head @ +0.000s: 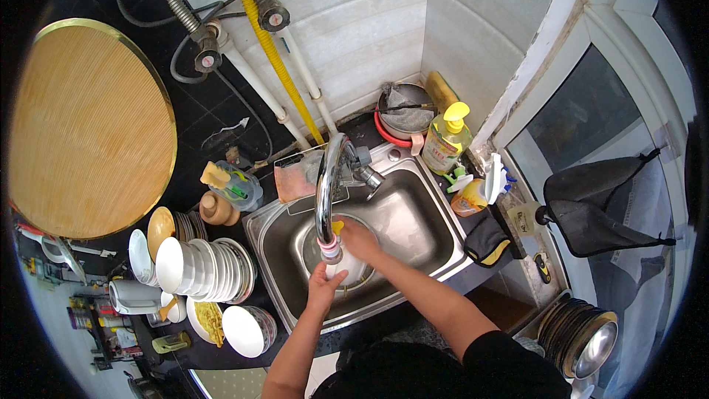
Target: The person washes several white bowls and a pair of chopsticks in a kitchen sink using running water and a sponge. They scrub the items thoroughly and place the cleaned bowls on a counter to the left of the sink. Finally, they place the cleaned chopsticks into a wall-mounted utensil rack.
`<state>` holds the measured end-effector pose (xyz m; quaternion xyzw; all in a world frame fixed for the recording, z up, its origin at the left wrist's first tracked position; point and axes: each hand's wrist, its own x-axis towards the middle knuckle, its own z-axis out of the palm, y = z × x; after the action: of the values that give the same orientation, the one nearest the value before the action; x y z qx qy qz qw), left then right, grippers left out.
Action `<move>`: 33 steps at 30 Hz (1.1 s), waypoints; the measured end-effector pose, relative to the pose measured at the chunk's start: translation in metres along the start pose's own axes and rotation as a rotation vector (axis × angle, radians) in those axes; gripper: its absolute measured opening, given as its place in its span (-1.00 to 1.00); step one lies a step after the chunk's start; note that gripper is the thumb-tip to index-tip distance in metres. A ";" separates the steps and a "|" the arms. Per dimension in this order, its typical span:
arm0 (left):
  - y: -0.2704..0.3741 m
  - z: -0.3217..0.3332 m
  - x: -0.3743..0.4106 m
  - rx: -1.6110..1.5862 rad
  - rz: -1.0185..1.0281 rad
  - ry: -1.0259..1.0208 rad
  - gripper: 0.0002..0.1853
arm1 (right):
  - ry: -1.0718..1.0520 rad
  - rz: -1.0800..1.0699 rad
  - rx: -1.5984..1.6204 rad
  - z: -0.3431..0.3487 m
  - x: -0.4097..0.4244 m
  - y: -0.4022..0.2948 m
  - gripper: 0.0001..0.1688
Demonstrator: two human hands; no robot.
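My left hand grips the near edge of a white dish over the stainless steel sink, with the thumb on top. Reaching in from the right, my right hand is over the same dish, its fingers around a small yellow sponge. Part of the dish lies behind my hands and the faucet. Below it, a round bowl with a thin rim rests in the sink. The chrome faucet arches above, and its pale nozzle hangs just over my left hand.
Stacked white bowls and a plate of yellow food stand at the left. A wire rack with a pink cloth sits behind the sink. A soap pump bottle, a spray bottle and a black cloth line the right.
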<state>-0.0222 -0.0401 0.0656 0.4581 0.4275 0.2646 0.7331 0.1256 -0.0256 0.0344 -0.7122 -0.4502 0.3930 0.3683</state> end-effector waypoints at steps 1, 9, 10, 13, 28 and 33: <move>-0.001 0.000 0.000 -0.001 -0.010 0.002 -0.63 | 0.008 0.162 0.236 -0.001 0.007 0.004 -0.45; -0.019 -0.023 0.003 0.110 0.062 0.022 -0.65 | 0.226 -0.349 -0.391 0.020 -0.040 -0.034 -0.52; -0.008 -0.020 0.000 0.112 0.005 -0.004 -0.65 | 0.145 -0.299 -0.356 0.020 -0.030 -0.021 -0.49; 0.013 -0.014 -0.005 0.049 -0.064 -0.100 -0.68 | -0.067 -0.016 0.540 0.036 0.030 0.075 -0.50; 0.047 -0.025 0.018 0.444 -0.334 -0.357 -0.61 | -0.236 0.252 0.328 -0.010 0.016 0.038 -0.66; 0.034 -0.008 0.024 0.271 -0.262 -0.178 -0.60 | -0.052 0.148 0.332 -0.007 0.018 0.022 -0.63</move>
<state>-0.0169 -0.0030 0.0858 0.5147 0.4488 0.0655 0.7276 0.1449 -0.0171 0.0138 -0.6623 -0.3349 0.5064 0.4390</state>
